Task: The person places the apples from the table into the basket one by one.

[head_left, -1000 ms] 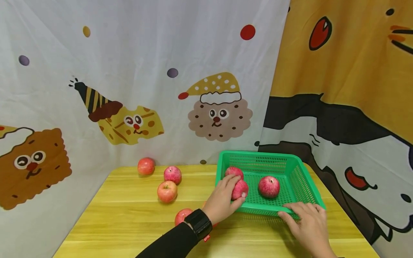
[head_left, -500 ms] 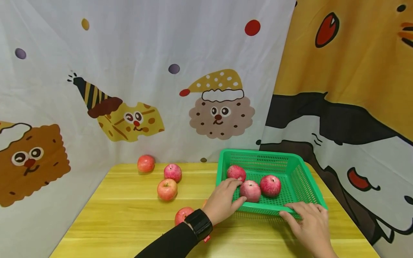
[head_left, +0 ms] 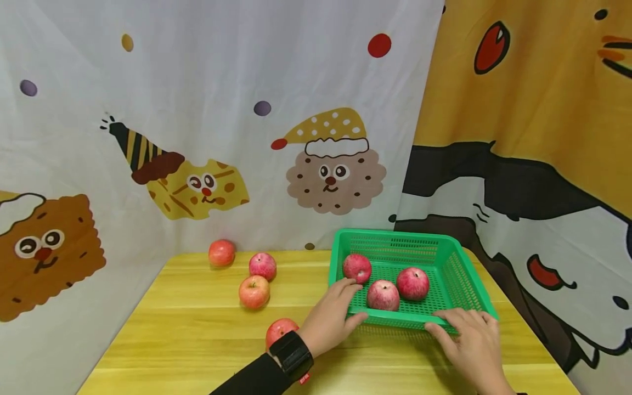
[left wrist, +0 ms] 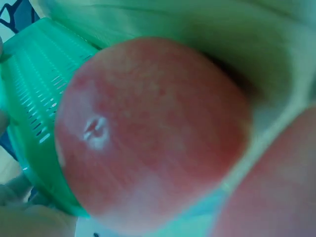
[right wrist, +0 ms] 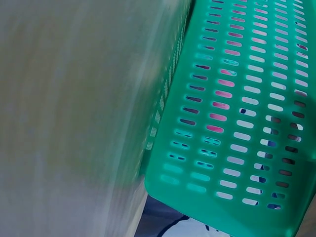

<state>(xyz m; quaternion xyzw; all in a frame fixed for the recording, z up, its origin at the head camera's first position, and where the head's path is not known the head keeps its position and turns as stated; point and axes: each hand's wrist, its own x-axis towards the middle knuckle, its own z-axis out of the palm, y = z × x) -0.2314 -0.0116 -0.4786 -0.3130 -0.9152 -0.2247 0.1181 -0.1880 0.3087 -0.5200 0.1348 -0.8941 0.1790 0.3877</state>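
Observation:
Over the front left corner of a green plastic basket my left hand is held with its fingers spread and nothing in its grip. My right hand grips the basket's front rim near its right corner, thumb outside and fingers over the edge. Inside the basket lie three red apples: one at the back left, a paler apple at the front, and a dark red apple to its right. An apple fills much of the left wrist view. The basket's slotted wall dominates the right wrist view.
On the wooden table, left of the basket, are a far apple, a pink apple and a yellowish-red apple. Another apple sits beside my left wrist, partly covered. A printed curtain hangs behind the table.
My left hand has let go of the paler apple, which now lies at the basket's front, and has drawn back slightly left. My right hand has stayed on the rim.

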